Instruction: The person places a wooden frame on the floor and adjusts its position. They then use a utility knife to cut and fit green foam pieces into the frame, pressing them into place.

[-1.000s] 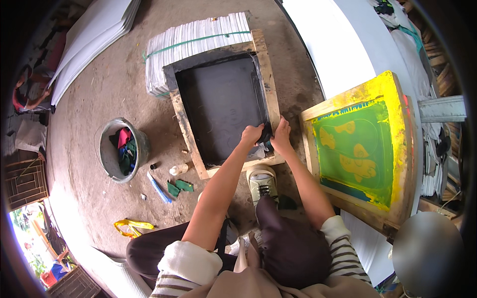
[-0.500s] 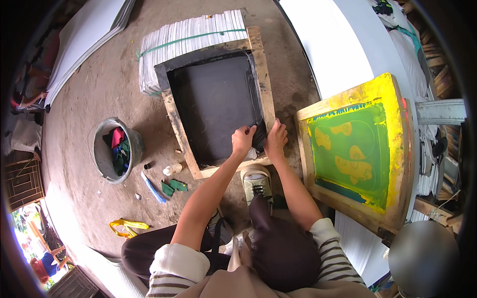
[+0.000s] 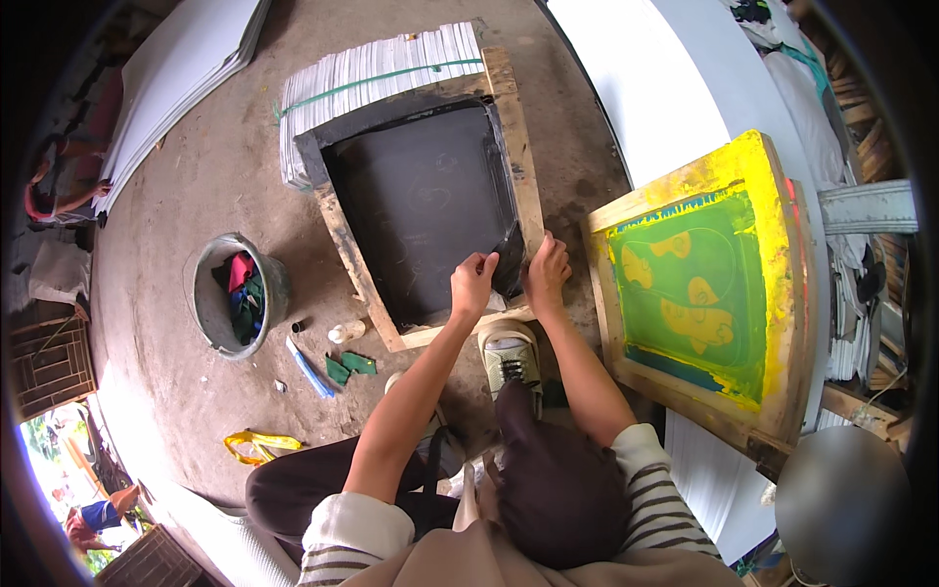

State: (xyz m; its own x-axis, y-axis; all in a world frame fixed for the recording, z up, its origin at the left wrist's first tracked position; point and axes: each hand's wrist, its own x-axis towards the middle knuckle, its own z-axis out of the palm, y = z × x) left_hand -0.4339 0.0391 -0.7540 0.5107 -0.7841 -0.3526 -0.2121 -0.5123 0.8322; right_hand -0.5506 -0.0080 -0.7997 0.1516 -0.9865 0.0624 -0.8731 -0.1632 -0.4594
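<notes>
Forearms (image 3: 401, 406) stretch forward, wrists near each other; the left hand (image 3: 472, 284) pinches dark film (image 3: 510, 256) in curled fingers, the right hand (image 3: 547, 271) clasps the wooden frame (image 3: 515, 147), its far end over bundled white sheets (image 3: 381, 73).

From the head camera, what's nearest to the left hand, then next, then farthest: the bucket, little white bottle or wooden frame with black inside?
From the left hand:
1. Wooden frame: right under the hand.
2. Little white bottle: off to the hand's left.
3. Bucket: farther left, past the bottle.
</notes>
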